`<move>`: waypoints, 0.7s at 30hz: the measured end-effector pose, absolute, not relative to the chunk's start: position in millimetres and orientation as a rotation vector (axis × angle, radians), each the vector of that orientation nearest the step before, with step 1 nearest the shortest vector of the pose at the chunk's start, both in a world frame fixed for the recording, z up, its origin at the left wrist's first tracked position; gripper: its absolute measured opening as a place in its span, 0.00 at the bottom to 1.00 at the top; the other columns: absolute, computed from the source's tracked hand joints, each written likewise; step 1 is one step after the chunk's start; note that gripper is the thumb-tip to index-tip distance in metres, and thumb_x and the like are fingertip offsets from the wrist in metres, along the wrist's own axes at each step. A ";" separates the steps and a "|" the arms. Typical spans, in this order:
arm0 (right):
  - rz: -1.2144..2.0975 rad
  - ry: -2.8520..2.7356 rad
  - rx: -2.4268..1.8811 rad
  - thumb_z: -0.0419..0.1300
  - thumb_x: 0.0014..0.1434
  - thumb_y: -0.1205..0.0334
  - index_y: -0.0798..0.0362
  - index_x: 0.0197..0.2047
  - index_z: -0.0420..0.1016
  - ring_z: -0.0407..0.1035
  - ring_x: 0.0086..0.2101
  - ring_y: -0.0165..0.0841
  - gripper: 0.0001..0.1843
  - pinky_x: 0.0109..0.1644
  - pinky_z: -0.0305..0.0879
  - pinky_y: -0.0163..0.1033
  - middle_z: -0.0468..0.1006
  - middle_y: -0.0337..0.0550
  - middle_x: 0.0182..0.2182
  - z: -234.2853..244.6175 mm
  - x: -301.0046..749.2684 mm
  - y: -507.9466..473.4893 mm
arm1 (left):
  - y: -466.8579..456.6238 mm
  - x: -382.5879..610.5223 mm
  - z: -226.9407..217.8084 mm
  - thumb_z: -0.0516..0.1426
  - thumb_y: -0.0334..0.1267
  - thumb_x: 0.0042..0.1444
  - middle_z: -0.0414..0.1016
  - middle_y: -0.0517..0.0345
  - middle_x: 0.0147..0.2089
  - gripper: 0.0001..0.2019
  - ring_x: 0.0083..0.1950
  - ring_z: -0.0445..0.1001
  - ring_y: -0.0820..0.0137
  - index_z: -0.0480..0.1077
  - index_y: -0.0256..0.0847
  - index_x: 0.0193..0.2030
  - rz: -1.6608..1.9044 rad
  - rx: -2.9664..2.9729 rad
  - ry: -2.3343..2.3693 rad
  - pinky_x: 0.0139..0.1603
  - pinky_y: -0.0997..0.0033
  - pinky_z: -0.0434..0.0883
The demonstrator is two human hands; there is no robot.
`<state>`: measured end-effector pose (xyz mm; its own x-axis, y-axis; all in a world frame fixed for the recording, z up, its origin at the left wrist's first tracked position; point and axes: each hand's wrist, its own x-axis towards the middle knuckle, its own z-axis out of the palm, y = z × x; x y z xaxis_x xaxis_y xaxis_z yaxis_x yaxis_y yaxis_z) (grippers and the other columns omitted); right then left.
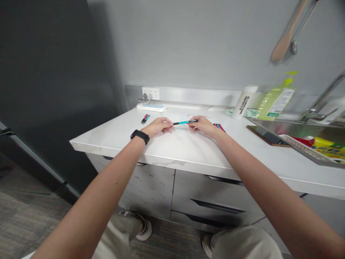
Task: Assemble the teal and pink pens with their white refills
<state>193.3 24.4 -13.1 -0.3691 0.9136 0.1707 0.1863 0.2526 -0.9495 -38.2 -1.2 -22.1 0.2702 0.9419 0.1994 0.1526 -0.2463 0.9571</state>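
A turquoise and black pen (183,122) is held level between my two hands, above the white countertop (172,147). My left hand (159,126) pinches its black end on the left. With closed fingers, my right hand (201,125) grips the end that has the clip. To the left of my left hand lie two pens (146,118), one pink and one turquoise with dark parts. Just beyond my right wrist several more pens (219,127) rest on the counter, partly hidden by my hand and forearm.
At the back left is a power strip (151,107) below a wall socket (151,93). On the right stand a white cylinder (244,102) and a green soap bottle (277,100). A phone (268,136) lies near the sink (296,126). A dark cabinet (54,72) borders the left.
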 end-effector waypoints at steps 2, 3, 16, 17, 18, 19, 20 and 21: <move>1.270 -1.744 -0.921 0.66 0.44 0.75 0.55 0.34 0.70 0.71 0.24 0.26 0.14 0.25 0.69 0.30 0.75 0.38 0.27 -13.5 194.5 23.1 | -1.7 -38.1 -21.6 0.64 0.37 0.49 0.78 0.49 0.34 0.09 0.27 0.72 0.76 0.69 0.34 0.31 1.083 1.620 1.033 0.26 0.75 0.61; 1.311 -1.745 -0.875 0.66 0.42 0.77 0.54 0.37 0.71 0.72 0.26 0.27 0.17 0.27 0.70 0.30 0.76 0.38 0.29 -13.6 194.7 22.2 | -2.4 -37.8 -20.9 0.64 0.37 0.49 0.78 0.49 0.33 0.09 0.27 0.72 0.76 0.69 0.34 0.31 1.085 1.615 1.036 0.26 0.75 0.61; 1.288 -1.652 -0.927 0.66 0.51 0.70 0.53 0.37 0.68 0.72 0.24 0.25 0.12 0.27 0.69 0.29 0.77 0.36 0.25 -12.3 195.2 24.0 | 3.3 -37.5 -20.1 0.63 0.34 0.48 0.78 0.51 0.31 0.07 0.26 0.70 0.77 0.70 0.35 0.31 1.059 1.626 1.084 0.25 0.76 0.60; 1.285 -1.668 -0.933 0.66 0.52 0.68 0.54 0.36 0.69 0.71 0.23 0.25 0.10 0.26 0.69 0.29 0.76 0.37 0.23 -11.9 195.3 24.7 | 3.8 -37.9 -20.2 0.63 0.34 0.48 0.78 0.51 0.31 0.07 0.26 0.70 0.77 0.70 0.35 0.31 1.054 1.641 1.079 0.25 0.77 0.60; 1.281 -1.684 -0.944 0.65 0.54 0.65 0.55 0.35 0.69 0.70 0.22 0.25 0.08 0.25 0.68 0.29 0.76 0.38 0.22 -11.8 195.4 25.7 | 4.0 -38.0 -20.0 0.63 0.34 0.48 0.78 0.51 0.31 0.07 0.26 0.70 0.77 0.70 0.35 0.31 1.051 1.654 1.074 0.25 0.77 0.60; 1.275 -1.696 -0.957 0.65 0.54 0.63 0.55 0.33 0.69 0.70 0.21 0.25 0.09 0.25 0.67 0.29 0.76 0.39 0.21 -12.3 195.4 26.9 | 3.9 -38.1 -19.8 0.63 0.35 0.48 0.77 0.52 0.31 0.07 0.26 0.70 0.77 0.70 0.35 0.30 1.051 1.663 1.071 0.25 0.77 0.61; 1.268 -1.707 -0.975 0.65 0.55 0.59 0.56 0.31 0.69 0.69 0.20 0.25 0.10 0.24 0.67 0.29 0.75 0.40 0.20 -13.3 195.4 28.4 | 3.6 -38.0 -19.4 0.63 0.35 0.48 0.77 0.52 0.31 0.07 0.26 0.69 0.77 0.70 0.35 0.30 1.050 1.667 1.071 0.25 0.77 0.61; 1.259 -1.715 -0.997 0.64 0.55 0.57 0.56 0.30 0.68 0.68 0.19 0.25 0.12 0.22 0.66 0.29 0.75 0.41 0.20 -14.8 195.3 30.1 | 3.2 -37.8 -18.9 0.63 0.35 0.48 0.77 0.52 0.31 0.07 0.25 0.69 0.78 0.70 0.35 0.29 1.049 1.668 1.074 0.25 0.77 0.61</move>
